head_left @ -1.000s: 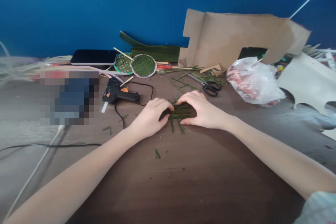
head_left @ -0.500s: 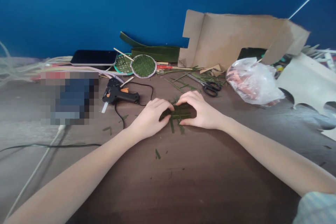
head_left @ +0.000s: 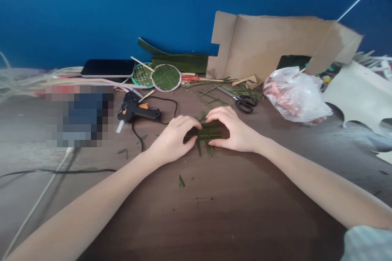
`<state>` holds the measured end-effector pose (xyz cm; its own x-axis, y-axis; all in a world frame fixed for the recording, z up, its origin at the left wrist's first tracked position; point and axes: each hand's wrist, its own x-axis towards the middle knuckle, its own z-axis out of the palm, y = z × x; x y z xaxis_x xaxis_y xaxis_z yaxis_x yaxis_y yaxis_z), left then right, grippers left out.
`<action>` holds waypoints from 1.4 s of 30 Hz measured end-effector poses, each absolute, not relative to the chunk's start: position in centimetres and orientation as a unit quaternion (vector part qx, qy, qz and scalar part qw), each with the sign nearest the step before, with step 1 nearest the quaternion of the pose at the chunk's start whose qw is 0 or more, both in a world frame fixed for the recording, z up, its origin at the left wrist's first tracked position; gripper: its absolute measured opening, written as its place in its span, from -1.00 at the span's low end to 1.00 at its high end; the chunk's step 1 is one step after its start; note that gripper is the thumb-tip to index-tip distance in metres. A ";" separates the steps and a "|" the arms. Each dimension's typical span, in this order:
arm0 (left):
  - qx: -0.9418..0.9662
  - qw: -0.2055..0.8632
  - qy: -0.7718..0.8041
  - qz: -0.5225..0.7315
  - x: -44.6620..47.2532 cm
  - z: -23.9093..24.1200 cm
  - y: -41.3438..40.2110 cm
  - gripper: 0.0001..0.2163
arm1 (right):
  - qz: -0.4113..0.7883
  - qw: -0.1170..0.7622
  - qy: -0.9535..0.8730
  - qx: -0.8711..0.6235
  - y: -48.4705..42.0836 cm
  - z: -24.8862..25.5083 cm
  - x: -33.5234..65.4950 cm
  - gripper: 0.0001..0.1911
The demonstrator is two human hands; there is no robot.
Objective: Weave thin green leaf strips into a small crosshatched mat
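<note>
A small mat of crossed green leaf strips [head_left: 204, 135] lies on the brown table [head_left: 214, 208]. My left hand [head_left: 173, 140] curls over its left side, fingertips pinched on the strips. My right hand [head_left: 234, 128] arches over its right side, with thumb and fingers pressed on the strips. Loose strip ends stick out below the two hands. The middle of the weave is partly hidden under my fingers.
A black glue gun [head_left: 136, 110] with its cord lies left of the hands. Behind are two round woven discs [head_left: 167, 77], a dark phone [head_left: 107, 67], long green leaves [head_left: 180, 61], scissors [head_left: 243, 102], a cut cardboard sheet [head_left: 275, 45] and a plastic bag [head_left: 295, 96]. Green scraps [head_left: 182, 180] dot the table.
Both hands stay on the leaf weave; only the fingers shift slightly. The view has drifted a little.
</note>
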<state>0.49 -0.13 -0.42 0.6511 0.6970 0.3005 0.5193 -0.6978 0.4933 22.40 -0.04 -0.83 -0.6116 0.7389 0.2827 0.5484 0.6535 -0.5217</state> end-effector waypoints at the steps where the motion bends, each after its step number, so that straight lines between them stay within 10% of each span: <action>1: 0.889 0.182 0.339 0.246 0.5 -0.4 -0.2 -0.84 | 0.194 0.251 -0.876 -0.364 -0.1 -0.7 22.4 -0.62; 6: 0.894 0.167 0.334 0.249 0.4 -0.1 -0.3 -0.80 | 0.159 0.294 -0.874 -0.353 -0.4 -0.3 22.7 -0.90; 42: 0.924 0.168 0.301 0.162 0.3 -0.3 0.0 -0.61 | 0.212 0.171 -0.918 -0.289 0.3 1.1 24.9 -0.77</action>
<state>0.32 0.04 -0.27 0.7658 0.6118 0.1980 0.5026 -0.7616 0.4091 24.90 0.34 1.07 -0.7740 0.6037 0.1908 0.4588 0.7425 -0.4882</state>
